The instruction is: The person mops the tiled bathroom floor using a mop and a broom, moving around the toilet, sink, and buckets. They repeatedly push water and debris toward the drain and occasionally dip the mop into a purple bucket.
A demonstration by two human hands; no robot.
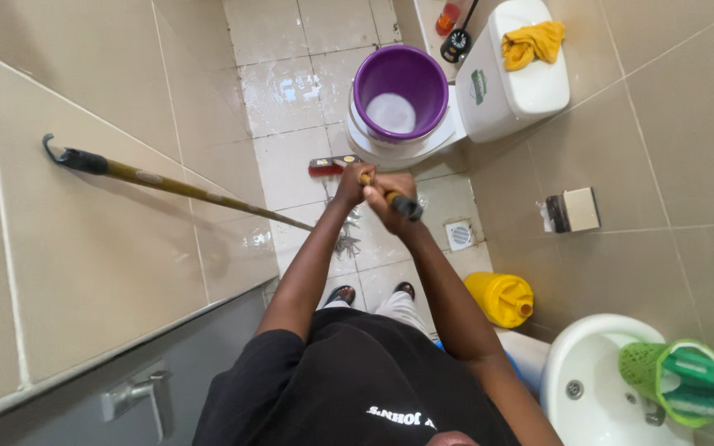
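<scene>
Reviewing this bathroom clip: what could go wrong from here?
The wet floor tiles look slippery under the sandalled feet, so a slip seems possible. Both hands, left and right, grip the brush handle close to the purple bucket perched on the toilet; a hard stroke might knock it off.

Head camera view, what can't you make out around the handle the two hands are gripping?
- Head view: the lower end of the handle is hidden behind the left hand and right hand.
- The red brush head on the floor is partly covered by the left hand.
- The feet are mostly hidden by the person's body.
- Green scrubber is cut off by the right edge.
</scene>
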